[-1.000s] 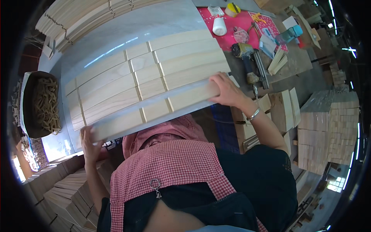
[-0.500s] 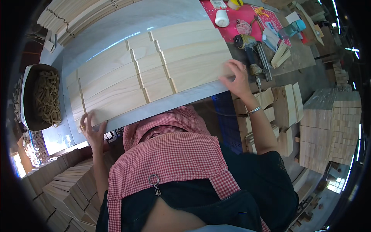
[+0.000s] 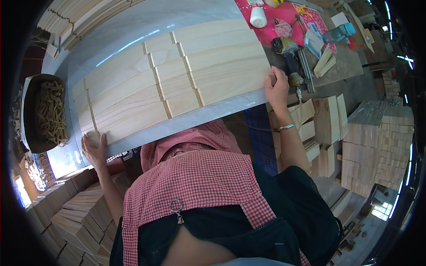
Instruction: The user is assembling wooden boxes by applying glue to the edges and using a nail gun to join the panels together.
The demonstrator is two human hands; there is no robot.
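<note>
Several pale wooden boards (image 3: 230, 82) lie side by side in long rows on the grey worktable, with narrow stepped gaps or ledges running across them. My left hand (image 3: 94, 150) is at the near left corner of the nearest row, fingers and thumb apart, touching the board's end. At the opposite end of that row, my right hand (image 3: 278, 91) rests against the boards' right edge. Its fingers are bent, with a gap between them and the thumb. Neither hand is wrapped round a board.
A box (image 3: 27, 113) of tan loops stands left of the boards. Stacked slats (image 3: 80, 20) lie at the far left. Beyond my right hand are a nail gun (image 3: 290, 60), a white bottle (image 3: 258, 17) and a teal-capped bottle (image 3: 339, 33). Wood stacks (image 3: 366, 148) stand at the right.
My right hand has moved slightly right, its fingers drawing in against the boards' end. My left hand has shifted left and a little down along the near left corner.
</note>
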